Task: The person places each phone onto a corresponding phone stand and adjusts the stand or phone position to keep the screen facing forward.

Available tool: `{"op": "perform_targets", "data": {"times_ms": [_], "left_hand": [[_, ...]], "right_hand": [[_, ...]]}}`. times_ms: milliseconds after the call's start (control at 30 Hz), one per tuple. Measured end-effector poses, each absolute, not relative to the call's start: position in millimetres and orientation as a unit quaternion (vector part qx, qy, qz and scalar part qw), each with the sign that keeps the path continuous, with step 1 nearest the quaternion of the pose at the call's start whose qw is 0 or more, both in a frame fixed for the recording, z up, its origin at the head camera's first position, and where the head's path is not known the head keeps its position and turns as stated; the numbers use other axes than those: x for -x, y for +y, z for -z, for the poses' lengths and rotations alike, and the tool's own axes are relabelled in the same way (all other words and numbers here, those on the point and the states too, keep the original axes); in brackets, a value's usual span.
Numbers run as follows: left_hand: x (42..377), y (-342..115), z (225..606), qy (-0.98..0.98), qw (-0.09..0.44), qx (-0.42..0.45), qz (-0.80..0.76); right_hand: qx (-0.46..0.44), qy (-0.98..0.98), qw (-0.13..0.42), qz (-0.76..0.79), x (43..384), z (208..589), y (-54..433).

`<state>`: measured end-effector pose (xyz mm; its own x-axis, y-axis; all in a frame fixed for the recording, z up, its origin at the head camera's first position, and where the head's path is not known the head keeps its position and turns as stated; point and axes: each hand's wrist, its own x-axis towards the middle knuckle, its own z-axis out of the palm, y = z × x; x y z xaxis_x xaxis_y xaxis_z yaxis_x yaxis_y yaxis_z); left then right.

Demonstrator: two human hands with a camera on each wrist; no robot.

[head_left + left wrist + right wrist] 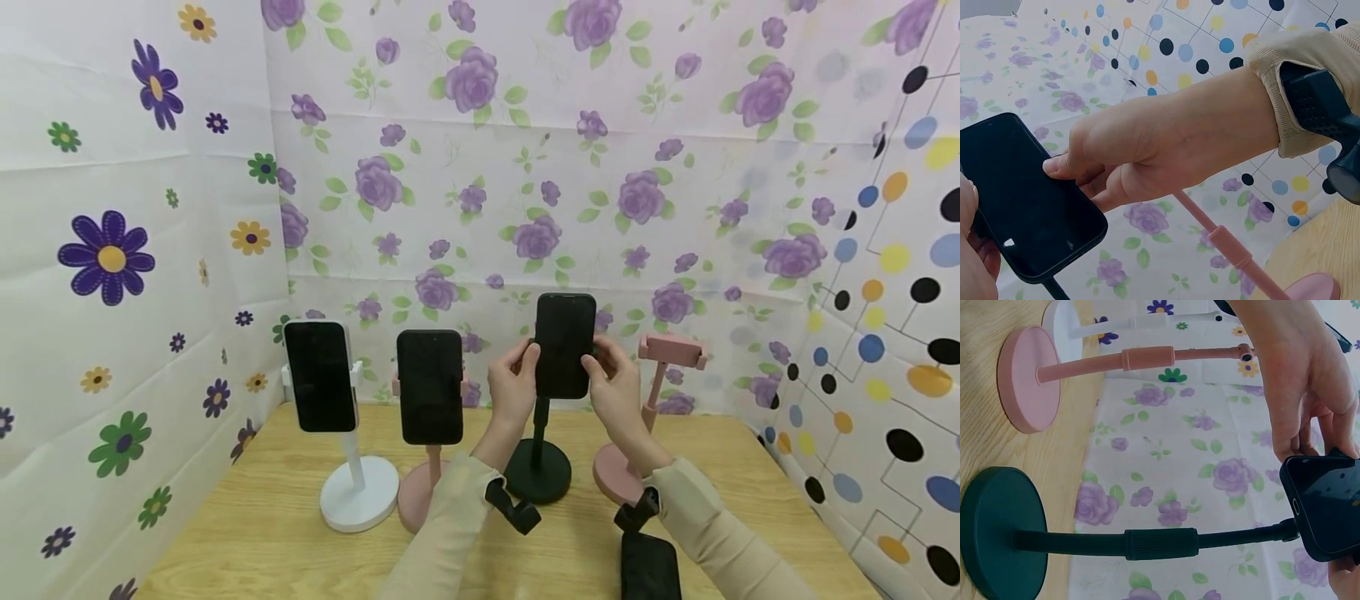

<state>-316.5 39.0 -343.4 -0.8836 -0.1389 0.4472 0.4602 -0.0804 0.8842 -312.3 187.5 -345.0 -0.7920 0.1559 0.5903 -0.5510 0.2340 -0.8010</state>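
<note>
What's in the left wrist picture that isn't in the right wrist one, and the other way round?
Only the left wrist view shows the sleeve, the black wrist camera and the right-hand pink stand.

Only the right wrist view shows the white stand, the green round base and the other pink stand.

Both show the left hand and right hand holding a phone, the flowery cloth and the table.
</note>
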Motion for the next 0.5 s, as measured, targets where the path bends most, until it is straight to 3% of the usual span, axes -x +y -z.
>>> {"op": "perform_targets", "data": {"times_ms": [500], "left_hand": [[306.1,37.5,342.9,-0.637,0.208,0.115,0.733]], "right_hand": [[-0.135,-0.722,0.299,-0.608,306.4,345.6,183.6]]}}
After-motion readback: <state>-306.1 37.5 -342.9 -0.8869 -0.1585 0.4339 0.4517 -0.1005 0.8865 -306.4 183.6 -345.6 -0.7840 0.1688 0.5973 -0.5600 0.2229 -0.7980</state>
